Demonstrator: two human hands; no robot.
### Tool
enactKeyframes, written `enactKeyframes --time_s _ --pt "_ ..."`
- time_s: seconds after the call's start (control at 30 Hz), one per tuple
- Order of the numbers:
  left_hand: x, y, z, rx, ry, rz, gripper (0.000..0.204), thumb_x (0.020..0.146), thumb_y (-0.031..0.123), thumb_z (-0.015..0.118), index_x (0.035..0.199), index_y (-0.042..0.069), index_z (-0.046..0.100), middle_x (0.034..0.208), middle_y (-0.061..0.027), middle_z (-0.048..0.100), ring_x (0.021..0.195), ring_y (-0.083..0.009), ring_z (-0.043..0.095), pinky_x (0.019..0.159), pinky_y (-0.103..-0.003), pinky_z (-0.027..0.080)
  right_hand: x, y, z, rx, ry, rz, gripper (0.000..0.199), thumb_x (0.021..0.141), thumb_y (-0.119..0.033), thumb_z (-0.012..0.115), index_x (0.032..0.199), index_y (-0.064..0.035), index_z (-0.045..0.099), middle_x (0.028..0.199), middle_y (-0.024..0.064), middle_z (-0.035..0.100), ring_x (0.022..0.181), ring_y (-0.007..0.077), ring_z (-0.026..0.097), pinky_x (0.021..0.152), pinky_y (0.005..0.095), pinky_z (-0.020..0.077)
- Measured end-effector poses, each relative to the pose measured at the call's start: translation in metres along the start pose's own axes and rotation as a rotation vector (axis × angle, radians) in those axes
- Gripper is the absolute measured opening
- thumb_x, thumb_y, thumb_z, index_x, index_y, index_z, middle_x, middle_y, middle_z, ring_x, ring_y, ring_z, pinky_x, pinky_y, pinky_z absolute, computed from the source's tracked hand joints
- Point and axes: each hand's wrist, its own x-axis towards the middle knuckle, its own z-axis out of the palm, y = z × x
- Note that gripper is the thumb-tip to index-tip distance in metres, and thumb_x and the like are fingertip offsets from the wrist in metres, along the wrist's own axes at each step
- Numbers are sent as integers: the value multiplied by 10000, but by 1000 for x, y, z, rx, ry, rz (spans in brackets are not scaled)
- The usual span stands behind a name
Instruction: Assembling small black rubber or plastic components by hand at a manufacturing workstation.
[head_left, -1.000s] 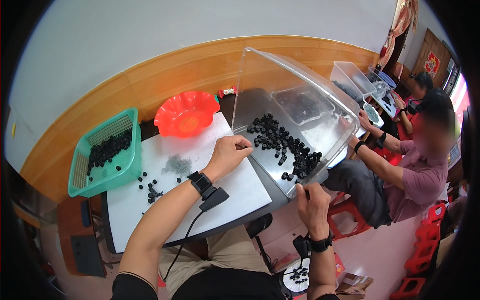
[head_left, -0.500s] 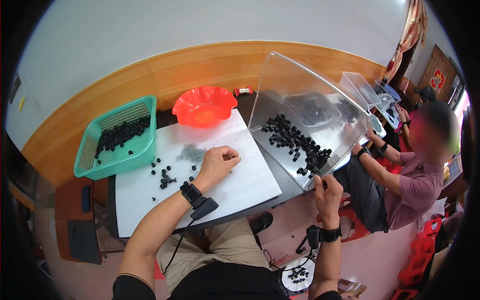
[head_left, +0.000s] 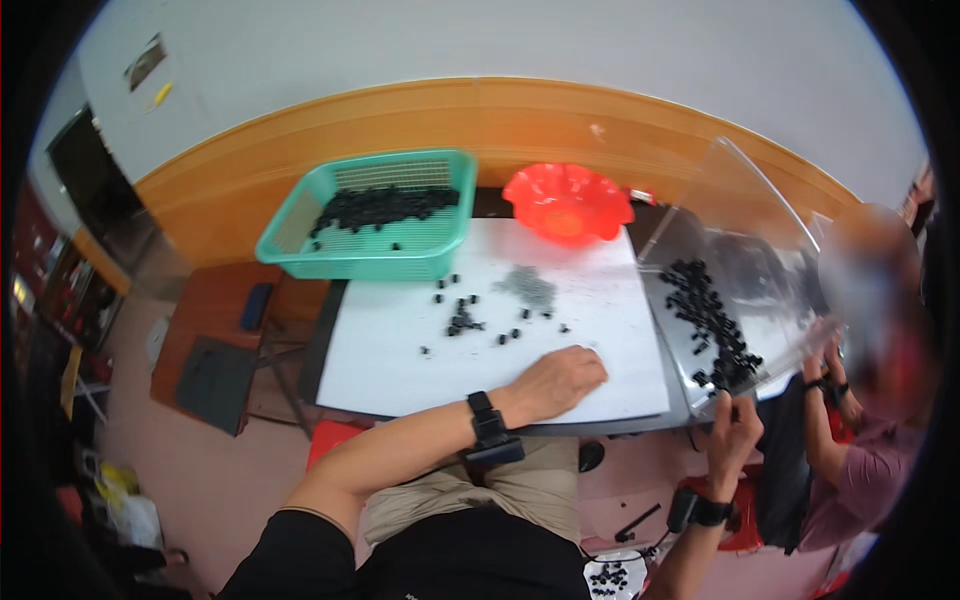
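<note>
My left hand (head_left: 565,383) rests low over the white sheet (head_left: 390,365) near its front edge, fingers curled together; what they hold, if anything, is hidden. Small black plastic parts (head_left: 463,318) lie loose beyond it, beside a thin pile of small grey pieces (head_left: 527,287). My right hand (head_left: 733,432) is closed in a pinch at the near edge of a clear plastic bin (head_left: 775,378). Whether it grips the rim or a small part, I cannot tell. Inside the bin, many black parts (head_left: 708,320) are heaped toward the near side.
A green basket (head_left: 365,268) with more black parts stands at the back left. A red wavy-edged bowl (head_left: 568,205) sits behind the sheet, beside a small red wrapped item (head_left: 640,196). Another person (head_left: 870,450) sits close on the right. A white plate (head_left: 613,575) of black parts is below.
The view has turned left. My left hand has drawn away from the grey pile toward the sheet's front edge. My right hand stays by the clear bin's near edge.
</note>
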Motion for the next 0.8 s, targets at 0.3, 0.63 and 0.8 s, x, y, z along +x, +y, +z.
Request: enactKeyframes --time_s 0.3,0.63,0.8 --pt "-10 0 -3 31 5 16 53 879 52 613 930 37 608 947 -111 623 922 -312 597 801 -384 516 -1 -8 4 -8 -24 -32 272 960 -121 656 760 22 539 589 101 498 535 166 433 519 342 371" --pt "-15 7 -6 72 -24 -36 99 860 18 576 959 29 577 977 -125 603 948 -319 584 805 -387 514 -2 -6 3 -10 -34 -68 270 962 -106 652 760 14 517 579 83 446 531 158 385 506 346 338" --pt "-23 19 -14 63 33 -37 124 871 5 565 992 17 592 1000 -117 610 966 -307 594 840 -380 520 -6 -4 6 -3 -20 -57 262 965 -126 662 777 17 547 594 76 462 542 157 405 514 338 353"
